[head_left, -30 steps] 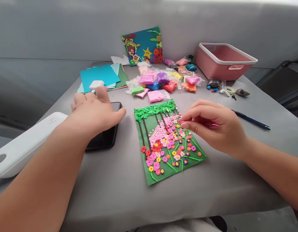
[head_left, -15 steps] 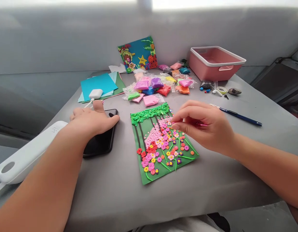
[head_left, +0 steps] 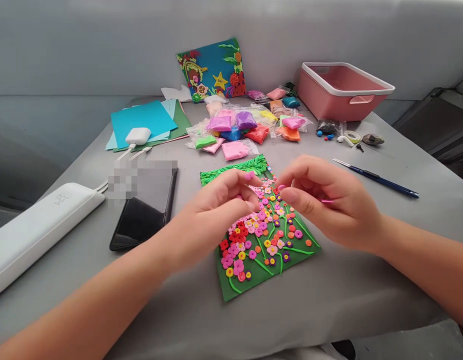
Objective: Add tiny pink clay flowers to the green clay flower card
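Room nearside of flower picture (head_left: 264, 241) — phone (head_left: 143, 220) blocks left, clay packets (head_left: 246, 121) block far side.

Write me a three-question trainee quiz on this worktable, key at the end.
1. True or false: the left hand lies flat on the phone.
2. Which colour is the small piece at the fingertips of the right hand? (a) pink (b) green (c) white
3. Fill in: the yellow figure on the blue picture is shaped like a ____.

Key: 1. False, it is over the flower picture. 2. a. 3. Star.
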A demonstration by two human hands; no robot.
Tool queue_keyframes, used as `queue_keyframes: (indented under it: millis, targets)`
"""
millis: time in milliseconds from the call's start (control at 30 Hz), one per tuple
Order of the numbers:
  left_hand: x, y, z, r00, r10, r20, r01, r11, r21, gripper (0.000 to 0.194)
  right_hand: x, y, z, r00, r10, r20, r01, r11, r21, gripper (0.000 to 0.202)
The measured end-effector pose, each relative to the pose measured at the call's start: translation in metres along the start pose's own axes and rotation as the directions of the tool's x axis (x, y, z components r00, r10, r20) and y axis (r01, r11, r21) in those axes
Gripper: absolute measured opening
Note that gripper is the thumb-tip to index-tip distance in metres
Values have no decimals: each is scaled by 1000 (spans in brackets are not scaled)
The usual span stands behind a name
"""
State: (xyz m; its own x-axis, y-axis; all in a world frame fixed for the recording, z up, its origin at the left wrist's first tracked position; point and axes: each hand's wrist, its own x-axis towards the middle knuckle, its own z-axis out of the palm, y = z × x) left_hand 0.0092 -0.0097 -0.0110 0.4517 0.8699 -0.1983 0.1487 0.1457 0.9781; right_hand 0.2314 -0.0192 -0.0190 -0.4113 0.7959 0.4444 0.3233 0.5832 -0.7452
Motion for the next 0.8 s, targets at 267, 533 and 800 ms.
queue_keyframes:
  millis: [267,533,800]
  targets:
    - [-5,6,1,1000,-19,1,18,985,-169,31,1,-2,2,998,-33,-46,27,993,-118,14]
    - [-6,0,6,1000,11,-17,-13,988,-153,32,3,-4,2,993,-114,-35,107,982,-155,9]
    - [-11,-1,7,998,23,53,-14,984,-178,39,-1,-1,-5,924,-381,-16,342,847,-407,26]
